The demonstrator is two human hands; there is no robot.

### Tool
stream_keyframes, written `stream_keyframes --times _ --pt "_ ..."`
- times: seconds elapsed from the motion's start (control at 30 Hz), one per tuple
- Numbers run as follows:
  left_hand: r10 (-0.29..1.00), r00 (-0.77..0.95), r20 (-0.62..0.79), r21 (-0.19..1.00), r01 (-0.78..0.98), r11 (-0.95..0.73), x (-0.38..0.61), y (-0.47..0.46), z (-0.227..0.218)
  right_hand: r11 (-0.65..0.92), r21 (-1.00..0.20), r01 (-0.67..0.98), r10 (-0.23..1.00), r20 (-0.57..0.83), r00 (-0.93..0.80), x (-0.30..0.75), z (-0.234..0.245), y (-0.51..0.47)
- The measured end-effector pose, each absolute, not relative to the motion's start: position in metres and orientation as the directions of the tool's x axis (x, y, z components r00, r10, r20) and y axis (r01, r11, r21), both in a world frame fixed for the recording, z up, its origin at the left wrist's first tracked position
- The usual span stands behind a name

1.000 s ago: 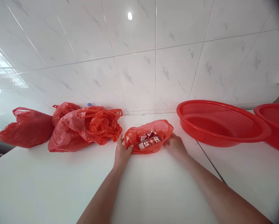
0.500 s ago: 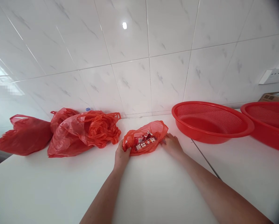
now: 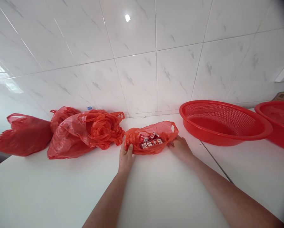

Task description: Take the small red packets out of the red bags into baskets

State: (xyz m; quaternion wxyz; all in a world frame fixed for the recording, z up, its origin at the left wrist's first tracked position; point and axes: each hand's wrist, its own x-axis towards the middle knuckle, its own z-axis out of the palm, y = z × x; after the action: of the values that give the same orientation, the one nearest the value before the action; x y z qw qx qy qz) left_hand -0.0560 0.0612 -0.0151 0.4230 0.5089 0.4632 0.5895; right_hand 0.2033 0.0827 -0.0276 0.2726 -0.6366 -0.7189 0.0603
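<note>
A thin red plastic bag lies on the white table with its mouth spread wide. Inside it rest several small red-and-white wrapped packets, printed with white characters. My left hand pinches the bag's left rim, thumb over the edge. At the opposite end, my right hand holds the right rim by a handle loop; its fingertips are partly hidden behind the plastic.
Filled red plastic bags stand to the left, with crumpled red bags on top. A red mesh basket sits at right, and a second red basket beside it. The tiled wall rises behind the table.
The bag's mouth has been pulled wider, its right end drawn out to the right by my right hand. The packets inside have shifted slightly. The camera view has moved a little.
</note>
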Motion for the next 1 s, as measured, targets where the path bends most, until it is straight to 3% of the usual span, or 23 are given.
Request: stream_keyframes --times 0.1,0.27,0.57,0.87,1.0 --pt "0.975 -0.102 0.196 0.978 -0.053 -0.202 -0.058 0.059 -0.015 0.189 -0.446 0.875 0.950 0.310 -0.047 0.204 -0.027 0.083" --pt "0.974 -0.140 0.177 0.981 0.106 -0.164 -0.057 0.059 -0.011 0.163 -0.422 0.892 0.951 0.309 -0.027 0.203 -0.030 0.084" --pt "0.974 -0.157 0.161 0.979 0.150 -0.137 -0.055 0.062 -0.008 0.191 -0.389 0.901 0.946 0.319 -0.063 0.205 -0.033 0.084" --pt "0.965 -0.212 0.153 0.978 -0.111 -0.179 -0.061 0.072 -0.028 0.200 -0.389 0.899 0.951 0.298 -0.083 0.207 -0.036 0.088" --pt "0.962 -0.225 0.158 0.972 -0.137 -0.191 -0.062 0.076 -0.033 0.083 -0.532 0.843 0.919 0.367 0.142 0.205 -0.033 0.074"
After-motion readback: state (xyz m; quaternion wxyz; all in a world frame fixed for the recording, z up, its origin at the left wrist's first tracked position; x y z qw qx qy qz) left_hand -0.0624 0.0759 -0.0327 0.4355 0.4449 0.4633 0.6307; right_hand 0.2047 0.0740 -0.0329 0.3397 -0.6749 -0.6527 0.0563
